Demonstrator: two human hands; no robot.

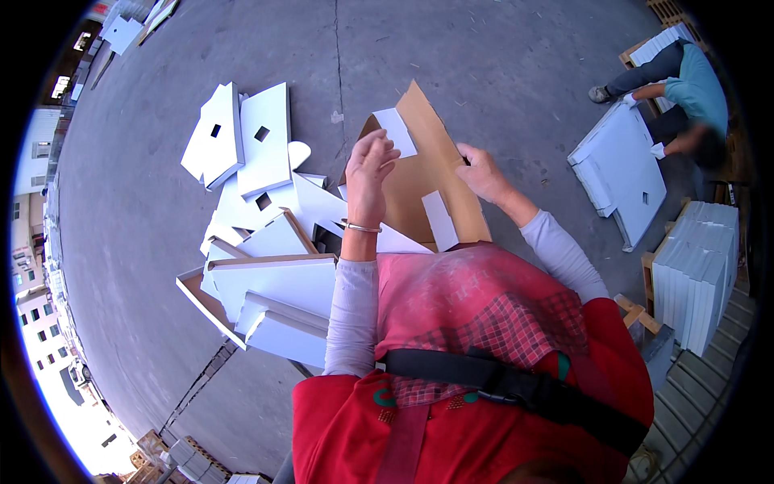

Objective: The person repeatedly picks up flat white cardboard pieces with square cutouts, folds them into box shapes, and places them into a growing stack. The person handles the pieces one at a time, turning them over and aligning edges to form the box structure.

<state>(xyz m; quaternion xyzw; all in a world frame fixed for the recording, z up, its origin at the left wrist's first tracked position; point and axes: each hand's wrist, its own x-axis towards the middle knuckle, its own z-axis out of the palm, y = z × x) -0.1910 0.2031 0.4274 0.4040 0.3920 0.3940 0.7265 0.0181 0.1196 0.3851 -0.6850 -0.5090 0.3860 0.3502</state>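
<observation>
A partly folded cardboard box point(415, 173), brown inside with white flaps, stands upright before my body. My right hand point(484, 171) grips the box's right edge, thumb on the inner side and the other fingers mostly hidden behind. My left hand point(369, 169) is raised by the box's left side, fingers stretched out and slightly bent, holding nothing; whether it touches the board I cannot tell. A metal bangle point(359, 227) circles the left wrist. White folded boxes point(274, 286) lie heaped beside my left forearm.
More white boxes point(264, 133) with square cut-outs lie on the concrete floor point(516, 64) ahead left. At the right, a bent-over co-worker point(697, 89) in white gloves holds a large white box point(621, 165). A stack of flat white boxes point(697, 274) stands behind it.
</observation>
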